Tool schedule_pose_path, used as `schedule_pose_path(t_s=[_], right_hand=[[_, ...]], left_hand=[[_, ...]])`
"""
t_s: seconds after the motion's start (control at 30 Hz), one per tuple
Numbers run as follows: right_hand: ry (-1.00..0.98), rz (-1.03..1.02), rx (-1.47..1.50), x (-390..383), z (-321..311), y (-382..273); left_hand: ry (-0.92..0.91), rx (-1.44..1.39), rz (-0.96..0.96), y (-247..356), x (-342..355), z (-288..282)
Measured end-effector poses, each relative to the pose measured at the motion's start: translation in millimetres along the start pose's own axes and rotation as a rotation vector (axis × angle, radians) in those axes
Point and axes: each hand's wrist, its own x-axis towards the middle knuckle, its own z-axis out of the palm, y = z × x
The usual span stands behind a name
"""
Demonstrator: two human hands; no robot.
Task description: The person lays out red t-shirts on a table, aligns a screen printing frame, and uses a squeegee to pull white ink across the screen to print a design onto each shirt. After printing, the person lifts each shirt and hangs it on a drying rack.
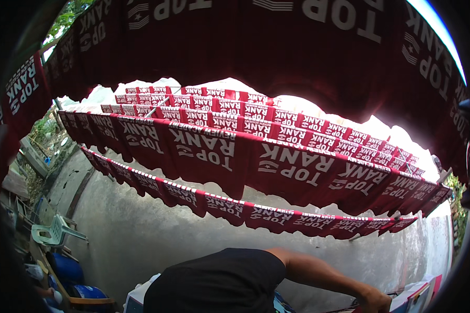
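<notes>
red cloths [209, 147] in hanging rows

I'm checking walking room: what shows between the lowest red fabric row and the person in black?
In the head view, grey concrete shows between the red fabric row and the person.

Dark red fabric [235, 49] with large white lettering, upside down, fills the top of the head view, close to the camera. Below, red panels [206, 148] with similar upside-down lettering and wavy lower edges hang in long, sloping rows above a grey concrete floor [136, 224]. By the floor's left edge stands a pale green plastic chair [53, 233]; blue drums [67, 267] sit nearer, at lower left. At the bottom, another person in a black shirt [214, 279] bends over, one bare arm stretched rightward, the hand [375, 301] near pale, partly cut-off objects [410, 298].
</notes>
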Motion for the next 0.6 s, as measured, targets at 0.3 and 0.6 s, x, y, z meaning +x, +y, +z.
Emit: schedule_pose_path(t_s=[0.3,0.6], right_hand=[[-0.471,-0.361,0.241,-82,296,-188],[-0.680,-0.601,0.554,-187,374,-345]], left_hand=[[0.415,0.466,-0.042,312,-267,-118],[0.895,0.678,-0.468,617,-543,-34]])
